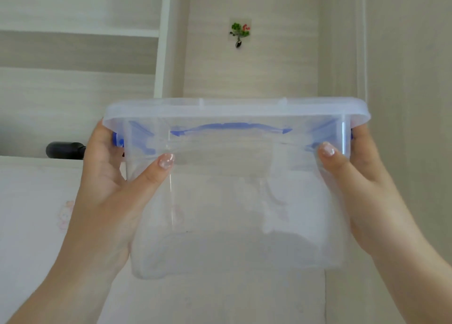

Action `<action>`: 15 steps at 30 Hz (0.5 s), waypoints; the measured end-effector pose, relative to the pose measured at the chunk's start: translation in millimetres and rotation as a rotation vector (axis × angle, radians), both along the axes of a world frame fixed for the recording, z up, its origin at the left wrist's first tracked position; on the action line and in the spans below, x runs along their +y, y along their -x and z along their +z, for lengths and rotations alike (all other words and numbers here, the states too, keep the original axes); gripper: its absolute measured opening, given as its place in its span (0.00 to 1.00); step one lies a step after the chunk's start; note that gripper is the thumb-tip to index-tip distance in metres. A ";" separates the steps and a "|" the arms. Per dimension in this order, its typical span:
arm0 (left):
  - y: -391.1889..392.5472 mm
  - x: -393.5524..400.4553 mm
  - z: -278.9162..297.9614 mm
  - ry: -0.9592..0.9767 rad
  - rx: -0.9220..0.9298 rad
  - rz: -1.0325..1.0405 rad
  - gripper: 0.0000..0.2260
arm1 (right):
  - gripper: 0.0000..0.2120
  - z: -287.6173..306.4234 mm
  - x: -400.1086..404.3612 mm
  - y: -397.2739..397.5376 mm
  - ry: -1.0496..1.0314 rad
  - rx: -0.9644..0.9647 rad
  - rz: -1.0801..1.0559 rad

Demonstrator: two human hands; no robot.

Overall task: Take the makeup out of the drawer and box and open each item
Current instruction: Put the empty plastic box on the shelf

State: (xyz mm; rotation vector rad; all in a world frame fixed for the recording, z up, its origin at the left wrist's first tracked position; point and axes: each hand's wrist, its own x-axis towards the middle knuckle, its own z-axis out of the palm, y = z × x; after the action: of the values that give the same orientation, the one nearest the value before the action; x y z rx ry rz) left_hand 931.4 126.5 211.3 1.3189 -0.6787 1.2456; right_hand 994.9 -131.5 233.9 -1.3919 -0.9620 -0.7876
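**Clear box held up in both hands**

No readable brand, label or writing anywhere on the box or the surroundings.

Nearest: two bare forearms rise from the lower corners. Left hand (110, 189) grasps the left end of the box (234, 201), thumb laid across the near wall, fingers wrapped behind beside a blue latch (117, 141). Right hand (359, 177) grasps the right end the same way, thumb on the near wall, fingers hidden behind. Nails painted pale pink with a pattern.

The box is transparent plastic, lifted clear of any surface, tilted so its base faces the camera. A translucent lid (234, 108) sits on its upper rim; a blue handle (230, 128) shows through the walls. Contents cannot be made out.

Behind: a black cylindrical object (64, 150) at left, pale wood-grain shelving (78, 32), and a small floral hook (239, 33) on the back panel.
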 end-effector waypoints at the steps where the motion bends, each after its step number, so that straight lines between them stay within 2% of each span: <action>1: -0.7 1.3 8.2 -0.002 -0.017 0.003 0.27 | 0.36 8.4 1.5 -1.2 0.004 -0.019 -0.003; 10: -30.3 4.8 66.9 -0.006 -0.087 0.006 0.28 | 0.34 64.3 6.3 -29.5 -0.037 -0.067 -0.012; 13: -51.7 9.6 81.1 -0.001 -0.066 0.040 0.27 | 0.31 74.2 10.0 -43.4 -0.062 -0.060 -0.066; 15: -64.7 14.1 89.0 0.003 -0.035 0.046 0.27 | 0.32 78.6 14.6 -53.7 -0.077 -0.051 -0.099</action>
State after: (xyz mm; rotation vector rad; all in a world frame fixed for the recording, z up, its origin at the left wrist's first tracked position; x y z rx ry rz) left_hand 996.1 140.6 300.3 1.3191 -0.6748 1.3090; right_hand 1048.6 -116.9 312.5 -1.3659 -0.8976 -0.9284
